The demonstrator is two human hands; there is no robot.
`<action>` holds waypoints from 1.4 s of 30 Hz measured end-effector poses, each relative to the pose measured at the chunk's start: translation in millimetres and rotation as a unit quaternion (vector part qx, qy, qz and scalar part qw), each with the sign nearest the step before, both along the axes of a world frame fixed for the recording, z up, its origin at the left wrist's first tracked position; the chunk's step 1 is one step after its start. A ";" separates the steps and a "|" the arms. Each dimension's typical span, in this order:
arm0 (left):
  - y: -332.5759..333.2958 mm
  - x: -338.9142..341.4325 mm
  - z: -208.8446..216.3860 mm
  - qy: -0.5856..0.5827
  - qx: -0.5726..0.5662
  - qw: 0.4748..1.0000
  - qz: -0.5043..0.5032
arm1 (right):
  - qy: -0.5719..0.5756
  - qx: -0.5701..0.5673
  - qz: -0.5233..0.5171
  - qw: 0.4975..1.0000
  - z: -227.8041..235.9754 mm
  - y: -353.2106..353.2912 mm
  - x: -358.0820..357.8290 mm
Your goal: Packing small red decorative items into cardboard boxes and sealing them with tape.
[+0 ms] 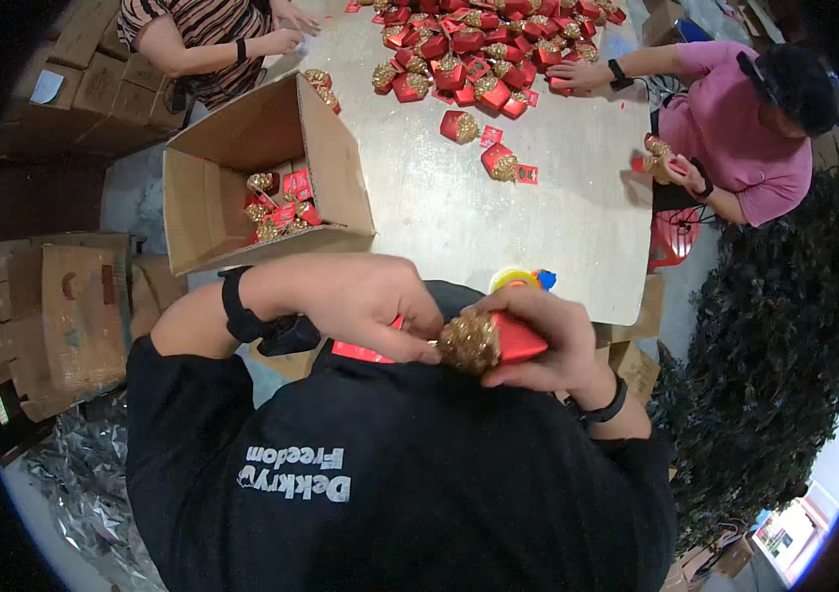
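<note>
My right hand (555, 340) is wrapped round a red ornament with a glittery gold top (471, 343), its gold end pointing left. Close beside that gold top, my left hand (365, 306) has its fingers curled in a pinch on a red tag (360, 352), which shows below and between the fingers. Whether a string joins the tag to the ornament is hidden by the fingers. Both hands are in front of my chest, just short of the table's near edge.
An open cardboard box (340, 168) with several ornaments stands left on the pale table (419, 217). A big pile of ornaments (488, 49) lies at the far side. Two loose ornaments (500, 161) lie nearer. Co-workers sit far left (212, 44) and right (735, 128), the right one holding an ornament.
</note>
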State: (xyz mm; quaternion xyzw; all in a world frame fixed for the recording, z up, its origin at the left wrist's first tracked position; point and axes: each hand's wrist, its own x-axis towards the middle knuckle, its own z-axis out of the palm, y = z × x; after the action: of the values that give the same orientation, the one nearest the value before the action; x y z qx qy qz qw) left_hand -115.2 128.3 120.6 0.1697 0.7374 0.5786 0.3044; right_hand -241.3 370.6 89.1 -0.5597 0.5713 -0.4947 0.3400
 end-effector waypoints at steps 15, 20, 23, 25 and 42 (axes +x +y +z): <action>-71.2 56.8 -11.9 -0.179 0.345 0.910 0.145 | -0.078 -0.097 -0.275 0.953 2.5 41.3 -61.5; -39.6 23.4 -46.9 -0.051 0.041 0.888 0.455 | -0.042 0.187 -0.303 0.934 -159.1 -23.2 -91.9; -16.4 1.5 -95.7 -0.075 0.094 0.833 0.539 | -0.192 0.332 -0.300 0.873 -287.7 -46.2 -76.6; -6.5 -6.5 -111.4 -0.101 0.111 0.814 0.561 | -0.187 0.347 -0.292 0.871 -357.8 -43.4 -67.3; 0.3 -5.5 -105.6 -0.105 0.337 0.822 0.447 | -0.369 0.120 0.001 0.922 -85.7 -70.9 -31.4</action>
State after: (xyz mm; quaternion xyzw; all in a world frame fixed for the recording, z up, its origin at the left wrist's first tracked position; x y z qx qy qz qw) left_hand -120.7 128.6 15.1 -0.1487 0.4552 0.8778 0.0115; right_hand -272.7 299.7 3.4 -0.2934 0.4596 -0.5938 0.5917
